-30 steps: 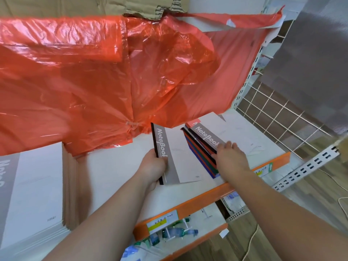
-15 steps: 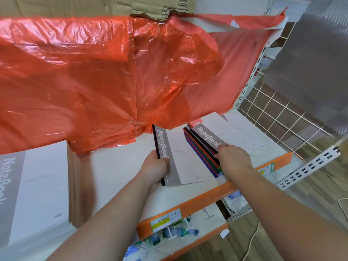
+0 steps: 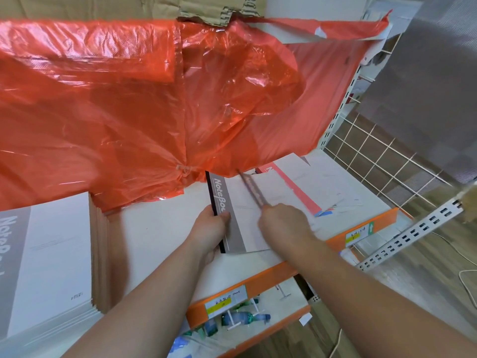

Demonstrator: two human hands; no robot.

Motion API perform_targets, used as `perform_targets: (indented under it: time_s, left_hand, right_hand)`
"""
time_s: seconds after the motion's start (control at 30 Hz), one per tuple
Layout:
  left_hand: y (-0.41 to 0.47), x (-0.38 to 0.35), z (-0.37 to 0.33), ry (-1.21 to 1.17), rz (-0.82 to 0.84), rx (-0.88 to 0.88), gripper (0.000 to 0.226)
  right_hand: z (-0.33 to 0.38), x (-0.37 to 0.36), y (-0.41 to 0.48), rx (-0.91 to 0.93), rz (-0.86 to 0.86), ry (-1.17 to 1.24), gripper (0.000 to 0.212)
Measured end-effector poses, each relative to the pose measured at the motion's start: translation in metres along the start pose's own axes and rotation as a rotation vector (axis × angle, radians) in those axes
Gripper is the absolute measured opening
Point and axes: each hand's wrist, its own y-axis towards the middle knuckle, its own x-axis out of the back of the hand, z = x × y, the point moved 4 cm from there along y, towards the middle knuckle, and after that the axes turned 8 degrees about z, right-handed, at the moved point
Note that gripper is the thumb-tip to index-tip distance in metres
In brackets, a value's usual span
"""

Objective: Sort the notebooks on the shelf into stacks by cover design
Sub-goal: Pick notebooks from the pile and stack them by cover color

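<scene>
A grey-and-white "NoteBook" notebook (image 3: 233,223) lies on the white shelf (image 3: 160,226); my left hand (image 3: 210,228) grips its black spine edge. My right hand (image 3: 284,224) holds a second grey-strip notebook (image 3: 254,192) by its near end, tilted on edge and blurred, above the first one. To the right lies a stack topped by a pink-strip notebook (image 3: 296,189), with blue and red edges showing at its corner. A tall stack of grey-strip notebooks (image 3: 49,254) stands at the left.
An orange plastic sheet (image 3: 129,112) hangs low over the back of the shelf and hides what is behind. The shelf has an orange front edge (image 3: 260,277) with price labels. A white wire grid (image 3: 382,156) closes the right side. A lower shelf holds small packets.
My right hand has lifted the grey-strip notebook off the right stack and swung it left over the notebook in my left hand, exposing a pink-strip cover. My left hand has stayed put.
</scene>
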Motion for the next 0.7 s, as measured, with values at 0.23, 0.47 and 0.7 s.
perform_targets:
  time_s: [0.23,0.47,0.7]
  left_hand:
    - [0.005,0.007,0.009,-0.048,-0.076,0.002,0.019]
    - [0.003,0.017,0.01,-0.04,-0.079,-0.013,0.03]
    - [0.003,0.013,0.006,-0.029,-0.072,-0.034,0.03]
  right_hand:
    - [0.028,-0.013,0.003,0.206,-0.06,0.282,0.018]
    - [-0.062,-0.04,0.027,-0.328,0.119,-0.012,0.057]
    - [-0.064,-0.027,0.023,-0.243,0.059,-0.084,0.031]
